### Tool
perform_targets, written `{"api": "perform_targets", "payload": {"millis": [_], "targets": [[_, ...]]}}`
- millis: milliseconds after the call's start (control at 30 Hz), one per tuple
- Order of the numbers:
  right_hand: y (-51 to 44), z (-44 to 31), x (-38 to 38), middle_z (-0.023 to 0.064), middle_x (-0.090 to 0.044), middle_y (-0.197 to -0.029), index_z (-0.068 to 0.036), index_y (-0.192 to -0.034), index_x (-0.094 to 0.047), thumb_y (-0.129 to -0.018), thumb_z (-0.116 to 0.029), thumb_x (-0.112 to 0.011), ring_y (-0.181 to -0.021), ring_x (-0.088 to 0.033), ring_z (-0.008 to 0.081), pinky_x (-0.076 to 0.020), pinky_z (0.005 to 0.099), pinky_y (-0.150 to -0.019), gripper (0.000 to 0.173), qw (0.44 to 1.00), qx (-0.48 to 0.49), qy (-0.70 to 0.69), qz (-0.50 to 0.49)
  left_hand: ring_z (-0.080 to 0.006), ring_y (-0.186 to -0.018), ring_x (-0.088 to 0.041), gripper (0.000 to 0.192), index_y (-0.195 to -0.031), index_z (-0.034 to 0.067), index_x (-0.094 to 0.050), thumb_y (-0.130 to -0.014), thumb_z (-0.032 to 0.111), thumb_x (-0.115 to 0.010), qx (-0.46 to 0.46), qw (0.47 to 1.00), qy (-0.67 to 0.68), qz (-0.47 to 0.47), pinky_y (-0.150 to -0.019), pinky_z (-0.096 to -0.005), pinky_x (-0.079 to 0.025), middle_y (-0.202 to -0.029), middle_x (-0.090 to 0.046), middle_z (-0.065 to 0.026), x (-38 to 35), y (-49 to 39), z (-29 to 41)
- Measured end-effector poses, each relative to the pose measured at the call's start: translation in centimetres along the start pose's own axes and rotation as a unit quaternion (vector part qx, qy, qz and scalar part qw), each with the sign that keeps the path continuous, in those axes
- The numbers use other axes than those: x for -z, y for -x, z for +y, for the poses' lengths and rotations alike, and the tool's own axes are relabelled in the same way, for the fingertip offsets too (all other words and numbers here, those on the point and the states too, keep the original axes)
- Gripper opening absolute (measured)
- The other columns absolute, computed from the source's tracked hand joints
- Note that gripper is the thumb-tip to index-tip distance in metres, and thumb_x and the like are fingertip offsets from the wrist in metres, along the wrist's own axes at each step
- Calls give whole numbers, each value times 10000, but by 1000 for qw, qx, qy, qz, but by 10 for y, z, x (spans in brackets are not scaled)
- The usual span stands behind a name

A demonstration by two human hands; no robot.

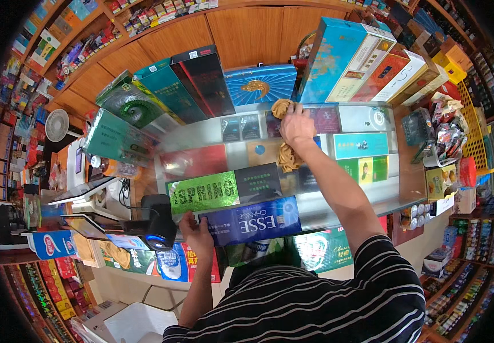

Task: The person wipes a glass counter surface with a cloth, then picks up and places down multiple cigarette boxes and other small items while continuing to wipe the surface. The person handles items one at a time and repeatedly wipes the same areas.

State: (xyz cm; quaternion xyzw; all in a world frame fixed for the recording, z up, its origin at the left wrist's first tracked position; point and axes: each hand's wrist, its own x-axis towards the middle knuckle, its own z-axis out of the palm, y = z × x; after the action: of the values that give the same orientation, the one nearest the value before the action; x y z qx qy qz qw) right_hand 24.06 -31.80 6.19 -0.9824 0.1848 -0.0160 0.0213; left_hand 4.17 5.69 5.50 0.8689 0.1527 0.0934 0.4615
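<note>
My right hand point(298, 127) presses a tan cloth point(289, 157) onto the glass-topped display counter point(200, 133). The cloth is bunched, with one part showing past my fingertips and another under my wrist. With my left hand point(197, 235) I grip the left end of a long blue ESSE Change carton point(251, 221) at the counter's near edge. Just beyond it lies a green and black carton point(223, 188) marked SPRING, close to my left fingertips. Flat packs, among them a red one point(194, 160) and a turquoise one point(360, 145), show through the glass.
Tall upright cartons, including a black one point(204, 83), a blue gift box point(260, 84) and a turquoise one point(332, 55), line the far side. A black scanner point(160, 225) and screens stand left. At right are a tub of small packets point(446, 133) and a yellow basket point(474, 124).
</note>
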Motion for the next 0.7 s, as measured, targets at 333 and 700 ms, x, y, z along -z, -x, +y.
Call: {"api": "perform_targets", "payload": {"millis": [333,700], "targets": [[-4,-43,8,187,-564,-1333,-180,-1399,-593,-976,-226,-524,-1228,-590,389,-573,479,-947,431,991,118,2,-59,-207,-640,-560,189,-916,36,-669,-766,-58,-734,-415,854,254,-187,-576,-329,-463,-779,-610,-78,45,22,247],[34,-34,-3,183,-610,-1316,-65,-1402,-573,-972,-236,-535,-1223,-603,361,-575,452,-941,464,994,108,5,24,-167,-688,-509,454,-1424,434,-516,-1007,336,-667,-569,683,428,-167,-541,-334,-393,-840,-562,-10,97,21,278]]}}
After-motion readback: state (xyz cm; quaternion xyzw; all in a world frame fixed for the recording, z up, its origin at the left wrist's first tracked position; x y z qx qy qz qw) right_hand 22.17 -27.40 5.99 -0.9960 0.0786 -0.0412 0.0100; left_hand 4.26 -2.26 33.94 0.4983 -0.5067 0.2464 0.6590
